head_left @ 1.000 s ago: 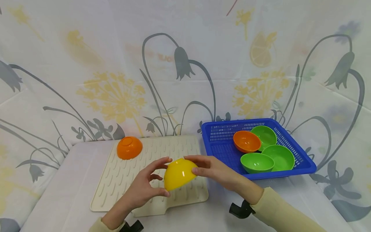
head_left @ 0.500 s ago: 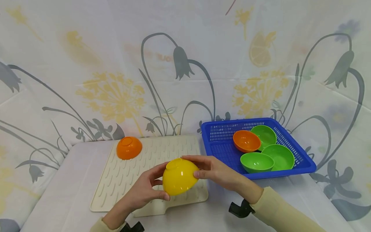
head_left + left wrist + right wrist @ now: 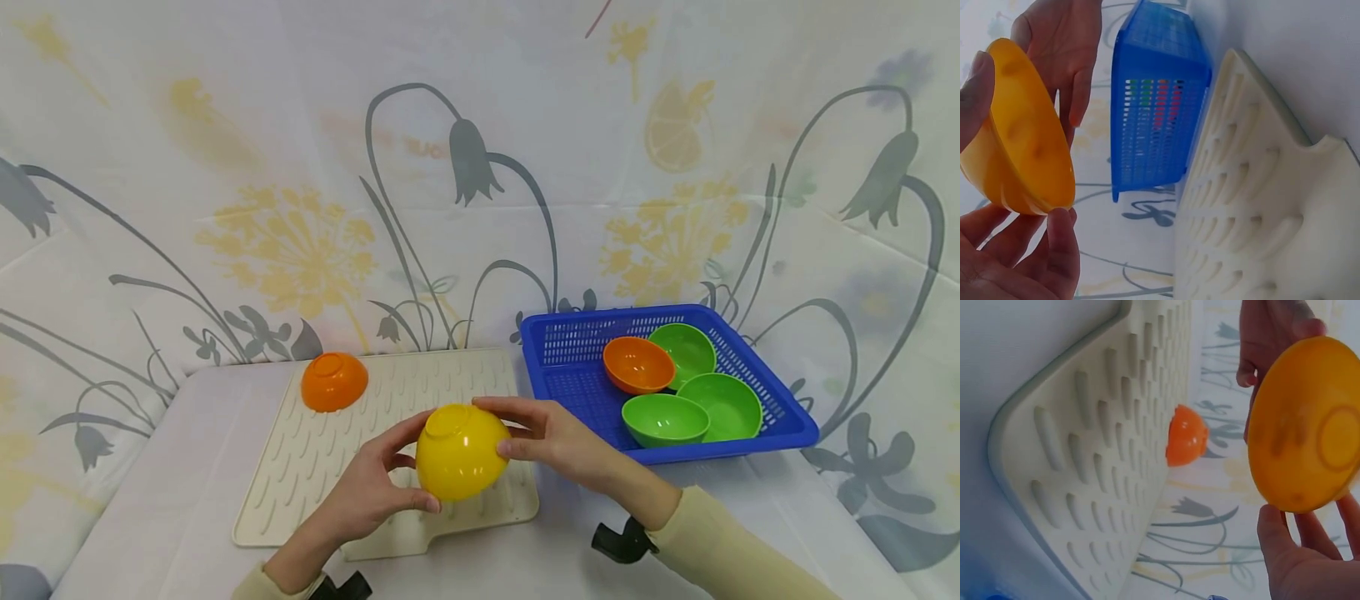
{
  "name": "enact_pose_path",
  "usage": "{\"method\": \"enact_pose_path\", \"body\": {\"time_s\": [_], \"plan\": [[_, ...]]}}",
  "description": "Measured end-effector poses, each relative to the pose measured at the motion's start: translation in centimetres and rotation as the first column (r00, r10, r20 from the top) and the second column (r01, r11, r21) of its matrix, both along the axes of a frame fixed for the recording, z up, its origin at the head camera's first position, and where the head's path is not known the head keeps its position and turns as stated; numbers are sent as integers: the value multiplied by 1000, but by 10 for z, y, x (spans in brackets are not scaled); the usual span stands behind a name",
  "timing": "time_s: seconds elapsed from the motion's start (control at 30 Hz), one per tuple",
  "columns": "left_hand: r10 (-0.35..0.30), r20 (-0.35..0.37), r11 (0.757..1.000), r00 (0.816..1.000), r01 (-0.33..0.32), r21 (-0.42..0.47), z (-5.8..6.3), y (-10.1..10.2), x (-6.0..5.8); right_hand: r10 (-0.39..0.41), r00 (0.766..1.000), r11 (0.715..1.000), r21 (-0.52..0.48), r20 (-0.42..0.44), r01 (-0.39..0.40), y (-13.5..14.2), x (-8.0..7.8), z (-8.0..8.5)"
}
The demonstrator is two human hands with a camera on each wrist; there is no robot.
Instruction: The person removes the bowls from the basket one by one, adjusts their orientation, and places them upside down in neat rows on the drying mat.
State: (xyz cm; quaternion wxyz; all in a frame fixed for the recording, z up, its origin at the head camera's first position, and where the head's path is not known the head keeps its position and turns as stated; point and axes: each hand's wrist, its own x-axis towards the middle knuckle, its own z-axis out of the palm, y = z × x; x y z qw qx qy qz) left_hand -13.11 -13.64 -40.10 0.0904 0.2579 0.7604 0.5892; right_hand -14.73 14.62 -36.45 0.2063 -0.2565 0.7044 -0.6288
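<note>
Both hands hold a yellow bowl (image 3: 462, 454) upside down and tilted, raised over the front part of a cream drying mat (image 3: 277, 500). My left hand (image 3: 375, 483) grips its left side, the thumb low at the rim and the fingers behind. From the right, my right hand (image 3: 551, 437) pinches it, with the thumb on the outer wall and a finger by the base. The left wrist view looks into the inside of the bowl (image 3: 1032, 125). An orange bowl (image 3: 335, 383) rests upside down at the mat's back left corner.
A blue plastic basket (image 3: 536, 367) stands right of the mat. In it lie an orange bowl (image 3: 637, 367) and green bowls (image 3: 663, 421), openings up. Behind the white-covered table (image 3: 180, 467) hangs a flower-patterned cloth (image 3: 315, 100).
The yellow bowl has turned in the hands, so its base ring now shows more toward the head camera, and it has shifted slightly left. The other bowls and the basket stay put.
</note>
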Motion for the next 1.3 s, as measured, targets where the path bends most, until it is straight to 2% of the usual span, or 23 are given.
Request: {"method": "enact_pose_path", "body": {"time_s": [0.17,0.37,0.5,0.67,0.77,0.93,1.13,1.3], "plan": [[68,-32,996,997,-69,-54,1,0,0,-69,995,997,14,-70,70,-2,1,-4],[131,-96,984,987,-141,-105,0,2,-1,-170,978,983,54,-117,177,-6,4,-10],[177,-157,973,972,-196,-117,-1,4,-2,-245,958,963,75,-150,258,-11,8,-13],[235,-234,955,943,-268,-123,-2,6,-4,-326,932,937,76,-160,341,-19,13,-17],[250,-256,949,934,-289,-127,-3,7,-4,-363,917,922,82,-163,379,-24,16,-21],[255,-275,945,927,-299,-132,-6,9,-3,-399,902,908,70,-164,414,-35,19,-27],[274,-268,935,924,-321,-149,-10,9,-6,-407,903,911,12,-137,413,-47,18,-34],[285,-264,932,921,-331,-150,-12,7,-10,-412,904,910,2,-117,415,-54,13,-40]]}}
